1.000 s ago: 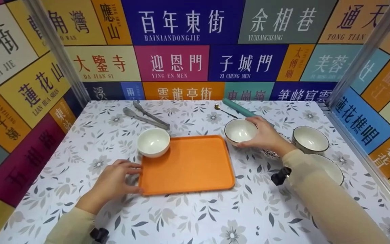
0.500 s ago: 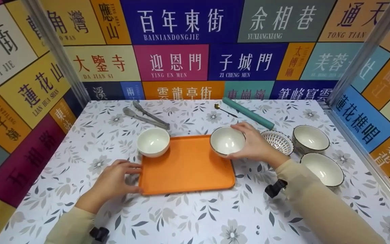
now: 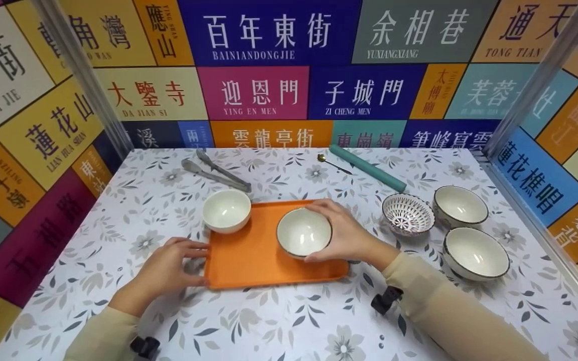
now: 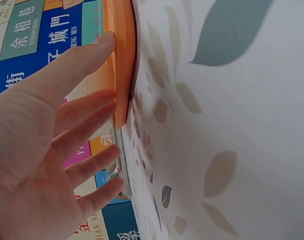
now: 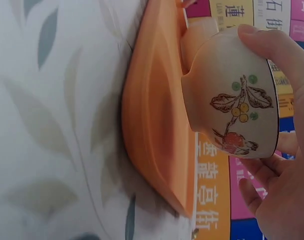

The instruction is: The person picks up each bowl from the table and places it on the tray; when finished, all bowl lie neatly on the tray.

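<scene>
My right hand (image 3: 346,233) grips a cream bowl (image 3: 303,232) by its side, thumb near and fingers far. It is over the middle right of the orange tray (image 3: 249,268). Painted leaves and fruit show on this bowl (image 5: 241,100) in the right wrist view, its foot close over the tray. At the tray's left edge rests my left hand (image 3: 171,268), its thumb and fingers (image 4: 87,107) loosely extended and touching the rim. A plain white bowl (image 3: 227,211) sits at the tray's far left corner.
Right of the tray stand a patterned bowl (image 3: 408,214) and two cream bowls with dark rims (image 3: 459,205), (image 3: 476,253). Behind lie grey tongs (image 3: 217,173), a small gold spoon (image 3: 334,164) and a green rod (image 3: 368,168). Printed panels wall the floral tabletop.
My right hand has carried the cream bowl leftward and nearer, from beside the tray to over it, uncovering the patterned bowl. My left hand has stayed at the tray's edge.
</scene>
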Action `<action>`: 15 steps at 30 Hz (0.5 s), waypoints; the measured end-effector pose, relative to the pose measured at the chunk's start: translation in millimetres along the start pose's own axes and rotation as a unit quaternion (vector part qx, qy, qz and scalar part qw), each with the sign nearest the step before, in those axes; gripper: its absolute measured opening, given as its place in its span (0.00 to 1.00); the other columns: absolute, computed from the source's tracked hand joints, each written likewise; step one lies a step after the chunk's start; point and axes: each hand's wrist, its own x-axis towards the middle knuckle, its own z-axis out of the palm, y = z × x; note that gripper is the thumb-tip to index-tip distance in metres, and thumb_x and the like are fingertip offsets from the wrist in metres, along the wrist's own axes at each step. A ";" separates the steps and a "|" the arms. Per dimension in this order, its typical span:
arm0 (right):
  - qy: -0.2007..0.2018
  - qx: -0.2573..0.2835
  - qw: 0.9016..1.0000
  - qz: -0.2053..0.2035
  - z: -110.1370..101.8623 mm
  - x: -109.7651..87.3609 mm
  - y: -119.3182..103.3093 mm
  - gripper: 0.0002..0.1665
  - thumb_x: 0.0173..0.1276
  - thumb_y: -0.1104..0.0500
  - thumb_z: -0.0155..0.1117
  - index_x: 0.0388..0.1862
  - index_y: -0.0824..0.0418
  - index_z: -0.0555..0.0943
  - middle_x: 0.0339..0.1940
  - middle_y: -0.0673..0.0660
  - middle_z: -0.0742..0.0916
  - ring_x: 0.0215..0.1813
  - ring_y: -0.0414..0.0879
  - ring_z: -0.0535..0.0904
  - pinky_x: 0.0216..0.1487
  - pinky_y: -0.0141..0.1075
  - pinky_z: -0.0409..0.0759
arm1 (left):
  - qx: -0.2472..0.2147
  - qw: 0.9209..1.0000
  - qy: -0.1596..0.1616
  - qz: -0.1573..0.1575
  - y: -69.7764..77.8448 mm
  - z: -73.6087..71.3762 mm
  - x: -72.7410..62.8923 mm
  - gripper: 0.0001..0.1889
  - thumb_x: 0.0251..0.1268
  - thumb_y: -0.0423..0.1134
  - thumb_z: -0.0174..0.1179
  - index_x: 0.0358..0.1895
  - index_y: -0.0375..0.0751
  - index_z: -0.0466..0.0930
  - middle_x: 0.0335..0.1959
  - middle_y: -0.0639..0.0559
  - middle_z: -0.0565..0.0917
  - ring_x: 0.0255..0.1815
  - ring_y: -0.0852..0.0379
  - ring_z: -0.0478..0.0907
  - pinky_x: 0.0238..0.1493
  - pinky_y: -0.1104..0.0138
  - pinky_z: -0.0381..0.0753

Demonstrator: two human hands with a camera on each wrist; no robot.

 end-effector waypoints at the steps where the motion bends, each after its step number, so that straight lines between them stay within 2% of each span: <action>1: -0.002 0.004 1.000 -0.007 3.4 0.9 -1.6 0.70 0.32 0.36 0.91 0.76 0.57 0.72 0.72 0.52 0.75 0.71 0.55 0.71 0.73 0.56 0.72 | -0.003 1.000 0.002 0.001 -0.2 0.0 0.0 0.33 0.42 0.54 0.84 0.57 0.48 0.89 0.62 0.56 0.85 0.69 0.43 0.73 0.70 0.41 0.72; 6: -0.017 0.020 1.000 -0.017 20.7 5.9 -11.7 0.69 0.33 0.36 0.91 0.76 0.55 0.72 0.72 0.53 0.74 0.71 0.54 0.71 0.72 0.55 0.73 | -0.012 1.000 0.006 0.001 -0.7 0.4 0.3 0.34 0.42 0.54 0.84 0.57 0.48 0.89 0.62 0.56 0.86 0.68 0.44 0.73 0.70 0.42 0.73; 15: -0.043 0.056 0.997 -0.020 53.1 14.4 -38.0 0.67 0.34 0.39 0.91 0.77 0.52 0.71 0.72 0.48 0.72 0.72 0.49 0.70 0.74 0.50 0.71 | -0.016 1.000 0.006 0.005 -2.5 2.6 -0.4 0.33 0.43 0.50 0.84 0.58 0.48 0.88 0.63 0.56 0.85 0.69 0.45 0.74 0.71 0.43 0.72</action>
